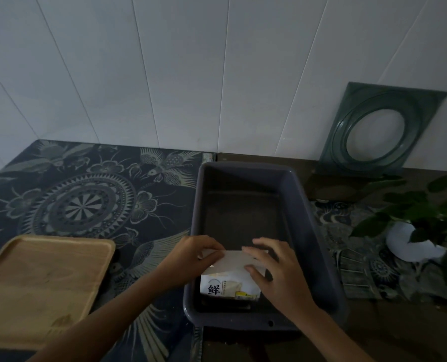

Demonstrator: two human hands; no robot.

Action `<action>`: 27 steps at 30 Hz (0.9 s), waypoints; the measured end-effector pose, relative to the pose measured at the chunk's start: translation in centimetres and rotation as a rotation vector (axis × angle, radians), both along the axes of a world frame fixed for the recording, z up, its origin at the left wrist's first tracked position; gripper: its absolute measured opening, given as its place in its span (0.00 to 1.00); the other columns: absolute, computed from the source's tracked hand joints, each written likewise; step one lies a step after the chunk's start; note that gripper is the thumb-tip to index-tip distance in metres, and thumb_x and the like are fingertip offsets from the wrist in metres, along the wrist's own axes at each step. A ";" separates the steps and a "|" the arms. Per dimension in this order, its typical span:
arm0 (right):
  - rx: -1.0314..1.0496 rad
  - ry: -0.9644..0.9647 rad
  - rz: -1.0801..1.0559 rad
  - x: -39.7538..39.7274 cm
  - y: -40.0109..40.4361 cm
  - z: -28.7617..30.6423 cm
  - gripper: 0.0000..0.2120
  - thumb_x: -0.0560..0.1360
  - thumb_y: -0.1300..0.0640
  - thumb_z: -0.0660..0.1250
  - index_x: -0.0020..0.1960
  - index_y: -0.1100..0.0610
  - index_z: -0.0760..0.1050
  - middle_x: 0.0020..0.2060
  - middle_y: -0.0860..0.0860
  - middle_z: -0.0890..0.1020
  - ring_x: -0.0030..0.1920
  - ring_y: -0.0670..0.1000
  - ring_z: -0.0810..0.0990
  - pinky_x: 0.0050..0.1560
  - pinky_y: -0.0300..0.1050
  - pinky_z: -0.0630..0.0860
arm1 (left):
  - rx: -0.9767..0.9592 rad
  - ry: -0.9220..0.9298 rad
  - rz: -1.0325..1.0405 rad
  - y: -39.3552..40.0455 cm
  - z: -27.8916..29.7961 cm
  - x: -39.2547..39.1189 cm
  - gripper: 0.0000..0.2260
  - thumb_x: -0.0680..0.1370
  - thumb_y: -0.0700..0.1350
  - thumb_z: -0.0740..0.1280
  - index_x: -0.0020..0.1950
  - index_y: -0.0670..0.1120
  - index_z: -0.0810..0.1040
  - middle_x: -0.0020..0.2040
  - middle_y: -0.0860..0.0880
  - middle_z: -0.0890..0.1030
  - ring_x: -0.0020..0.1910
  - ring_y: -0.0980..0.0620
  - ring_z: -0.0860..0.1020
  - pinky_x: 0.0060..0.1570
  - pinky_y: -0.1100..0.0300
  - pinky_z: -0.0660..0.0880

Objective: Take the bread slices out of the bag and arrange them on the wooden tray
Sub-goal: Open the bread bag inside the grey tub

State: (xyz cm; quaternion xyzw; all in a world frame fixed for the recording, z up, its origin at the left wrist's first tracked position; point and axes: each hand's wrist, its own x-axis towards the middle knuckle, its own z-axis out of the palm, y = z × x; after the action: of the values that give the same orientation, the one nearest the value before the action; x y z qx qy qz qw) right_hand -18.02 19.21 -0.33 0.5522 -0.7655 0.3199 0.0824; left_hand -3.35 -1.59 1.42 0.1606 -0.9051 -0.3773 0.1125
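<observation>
A white bread bag (229, 282) with black print stands upright in the near end of a dark grey plastic bin (319, 231). My left hand (193, 257) pinches the bag's top left edge. My right hand (274, 273) holds its top right side, fingers spread over the white top flap. No bread slices show outside the bag. The bare wooden tray (42, 283) lies to the left of the bin, nothing on it.
A dark patterned cloth (86, 199) covers the table up to a white panelled wall. A green square glass plate (379, 131) leans on the wall at back right. A leafy plant in a white pot (410, 244) stands right of the bin.
</observation>
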 end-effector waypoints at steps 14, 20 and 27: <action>-0.017 0.160 -0.011 2.7 -0.8 -0.3 0.07 0.75 0.49 0.75 0.52 0.42 0.82 0.65 0.45 0.78 0.65 0.53 0.74 0.61 0.55 0.70 | -0.025 0.063 -0.036 0.1 1.4 -1.1 0.05 0.79 0.46 0.70 0.52 0.51 0.86 0.44 0.61 0.80 0.44 0.61 0.81 0.45 0.70 0.77; -0.004 0.176 0.030 3.3 0.3 0.2 0.05 0.78 0.47 0.71 0.53 0.43 0.83 0.57 0.42 0.81 0.63 0.51 0.74 0.59 0.51 0.68 | -0.062 0.135 -0.039 0.0 1.8 -1.8 0.06 0.79 0.44 0.71 0.52 0.49 0.86 0.47 0.56 0.83 0.45 0.60 0.82 0.46 0.72 0.75; 0.027 0.171 0.137 3.9 1.9 0.2 0.05 0.79 0.49 0.71 0.51 0.46 0.85 0.43 0.39 0.84 0.57 0.45 0.77 0.56 0.48 0.68 | -0.093 0.201 -0.040 -0.2 1.9 -2.0 0.05 0.78 0.43 0.72 0.52 0.47 0.87 0.47 0.52 0.85 0.43 0.58 0.83 0.45 0.65 0.79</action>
State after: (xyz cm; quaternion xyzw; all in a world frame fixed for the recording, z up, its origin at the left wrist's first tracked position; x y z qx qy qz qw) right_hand -14.15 21.06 -0.10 0.6297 -0.7203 0.2659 0.1179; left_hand -5.39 -1.83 3.28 0.0983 -0.9088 -0.3513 0.2025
